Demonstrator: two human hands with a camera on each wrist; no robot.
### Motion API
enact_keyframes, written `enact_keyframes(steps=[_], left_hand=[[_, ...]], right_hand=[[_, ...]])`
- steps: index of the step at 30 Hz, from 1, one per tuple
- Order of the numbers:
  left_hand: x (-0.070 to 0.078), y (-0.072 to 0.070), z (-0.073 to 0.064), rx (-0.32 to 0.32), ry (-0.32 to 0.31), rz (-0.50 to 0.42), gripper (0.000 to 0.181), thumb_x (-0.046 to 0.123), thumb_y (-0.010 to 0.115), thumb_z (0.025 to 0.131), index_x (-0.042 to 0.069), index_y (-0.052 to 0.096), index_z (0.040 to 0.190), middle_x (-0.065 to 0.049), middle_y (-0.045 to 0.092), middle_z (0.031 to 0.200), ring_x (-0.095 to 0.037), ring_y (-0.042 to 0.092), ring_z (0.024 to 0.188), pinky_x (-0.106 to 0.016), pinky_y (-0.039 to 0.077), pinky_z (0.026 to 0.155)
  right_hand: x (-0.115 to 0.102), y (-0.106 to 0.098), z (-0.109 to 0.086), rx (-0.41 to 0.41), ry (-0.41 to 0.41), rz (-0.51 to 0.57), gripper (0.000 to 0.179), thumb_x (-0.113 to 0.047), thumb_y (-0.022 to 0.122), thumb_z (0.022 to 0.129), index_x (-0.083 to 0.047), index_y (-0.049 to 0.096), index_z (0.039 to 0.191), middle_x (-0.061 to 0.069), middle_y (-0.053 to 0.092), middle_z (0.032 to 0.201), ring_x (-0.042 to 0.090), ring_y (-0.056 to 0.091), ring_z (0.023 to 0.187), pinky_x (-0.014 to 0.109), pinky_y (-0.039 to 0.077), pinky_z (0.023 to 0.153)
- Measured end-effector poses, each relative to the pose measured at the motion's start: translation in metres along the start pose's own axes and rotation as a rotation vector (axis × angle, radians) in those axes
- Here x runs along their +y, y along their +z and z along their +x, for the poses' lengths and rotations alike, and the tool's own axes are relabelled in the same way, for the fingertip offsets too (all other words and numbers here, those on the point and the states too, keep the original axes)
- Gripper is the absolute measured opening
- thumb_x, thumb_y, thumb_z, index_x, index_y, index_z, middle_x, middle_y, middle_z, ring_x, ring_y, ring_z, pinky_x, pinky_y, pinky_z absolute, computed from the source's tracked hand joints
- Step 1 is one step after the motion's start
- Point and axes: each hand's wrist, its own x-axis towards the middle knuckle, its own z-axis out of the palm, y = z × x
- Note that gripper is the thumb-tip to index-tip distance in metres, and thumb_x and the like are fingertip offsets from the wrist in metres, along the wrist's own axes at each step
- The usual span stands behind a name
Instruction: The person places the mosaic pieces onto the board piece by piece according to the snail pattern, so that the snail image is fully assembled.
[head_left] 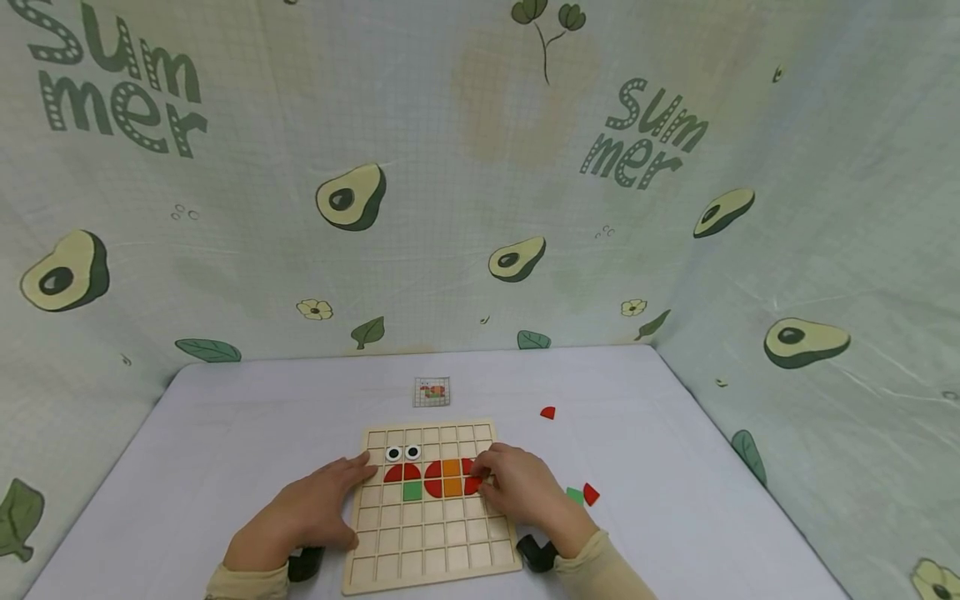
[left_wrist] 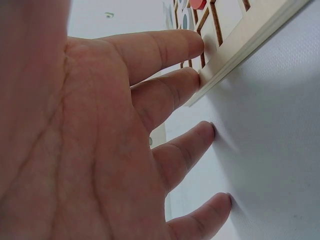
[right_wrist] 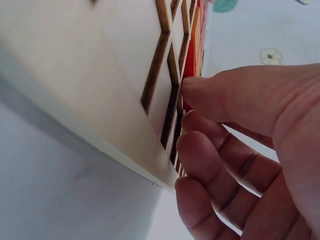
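Observation:
A pale wooden grid board (head_left: pixel 435 533) lies under both hands. My left hand (head_left: pixel 315 504) spreads along its left side, two fingertips on the rim and two on the cloth in the left wrist view. On the right, my right hand (head_left: pixel 521 483) curls over the edge, thumb and forefinger pinching a red quarter-circle piece (right_wrist: pixel 188 102) low against the grid, partly hidden. Orange squares (head_left: pixel 452 477) sit left of it, beside more red quarter-circles (head_left: pixel 433 479). Further left are two eye discs (head_left: pixel 403 453), two red quarter-circles (head_left: pixel 402 473) and a green square (head_left: pixel 412 491).
A small picture card (head_left: pixel 431 392) lies beyond the board. One loose red piece (head_left: pixel 548 412) is at the back right. Beside my right wrist lie a green piece (head_left: pixel 575 495) and another red piece (head_left: pixel 591 494). A printed curtain (head_left: pixel 450 292) hangs behind the white table (head_left: pixel 675 517).

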Motion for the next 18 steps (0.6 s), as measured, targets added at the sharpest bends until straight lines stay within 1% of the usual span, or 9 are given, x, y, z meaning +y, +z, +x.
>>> enact_keyframes(steps=[4,8,15,18], left_hand=[[0.0001,-0.0014,-0.0007,-0.001,0.005,-0.003,0.089,0.024,0.092,0.057,0.013,0.059,0.139,-0.008,0.045,0.151,-0.038,0.040,0.137,-0.062,0.043,0.097],[0.0005,-0.0017,-0.0011,-0.002,0.006,-0.002,0.089,0.024,0.092,0.057,0.013,0.059,0.139,-0.007,0.045,0.151,-0.038,0.040,0.137,-0.062,0.043,0.097],[0.0018,-0.0021,-0.0017,-0.004,0.001,-0.002,0.089,0.024,0.092,0.057,0.013,0.059,0.139,-0.008,0.045,0.152,-0.039,0.040,0.137,-0.063,0.043,0.097],[0.0019,-0.0017,-0.0019,-0.001,-0.004,-0.001,0.089,0.024,0.092,0.057,0.013,0.060,0.139,-0.008,0.045,0.151,-0.038,0.040,0.137,-0.063,0.043,0.097]], right_hand=[[0.0000,0.0000,0.0011,0.001,0.007,-0.008,0.014,-0.010,0.074,0.086,-0.018,0.074,0.098,-0.013,0.063,0.091,0.003,0.057,0.078,0.026,0.051,0.071],[0.0001,0.0009,0.0009,0.019,0.017,-0.026,0.014,-0.010,0.074,0.086,-0.018,0.074,0.098,-0.013,0.063,0.089,0.003,0.056,0.078,0.027,0.051,0.070],[0.0002,0.0019,-0.0005,0.083,0.060,-0.059,0.009,-0.016,0.076,0.085,-0.019,0.073,0.093,-0.015,0.059,0.084,0.002,0.053,0.073,0.027,0.048,0.064],[0.0000,0.0004,-0.0014,0.086,0.074,-0.060,0.009,-0.018,0.077,0.085,-0.019,0.073,0.092,-0.015,0.058,0.082,0.003,0.052,0.071,0.026,0.047,0.064]])
